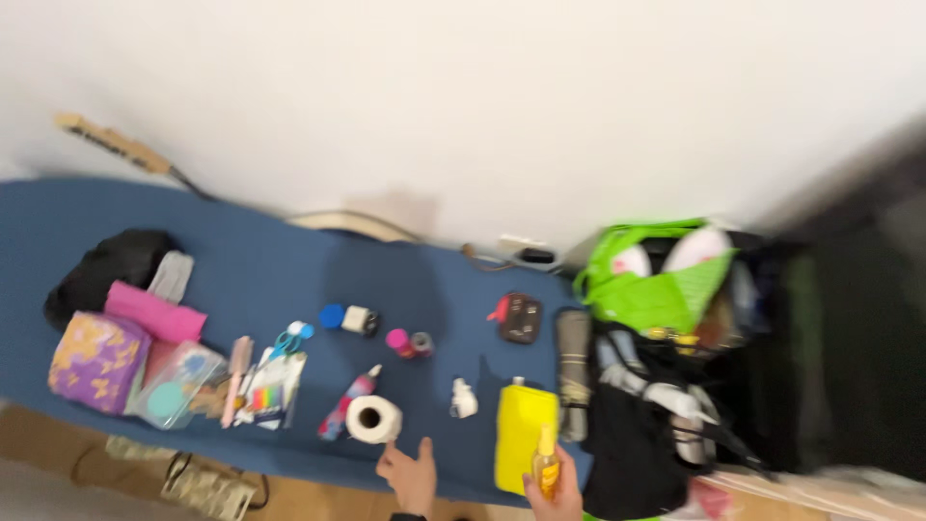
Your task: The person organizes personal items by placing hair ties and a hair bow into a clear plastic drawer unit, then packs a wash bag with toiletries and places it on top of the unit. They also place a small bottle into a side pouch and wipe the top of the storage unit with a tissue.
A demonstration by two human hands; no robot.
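The whole view is motion-blurred. Both hands are cut off at the bottom edge: only the fingers of the left hand [410, 478] show, and the right hand [558, 494] hides the base of a small amber bottle [546, 465]. The contents of the green bag [656, 285] and the dark pile [666, 415] beside it smear together.

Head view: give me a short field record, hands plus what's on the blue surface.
surface: blue table, against a white wall
left hand: open, at the near edge, close to the toilet paper roll, contact unclear
right hand: grip closed on a small amber bottle
beside right hand: yellow pouch
middle: small white bottle, dark case, spray bottle
left end: pink roll, purple flowered pack, black bag
right end: green bag, open
image: motion-blurred
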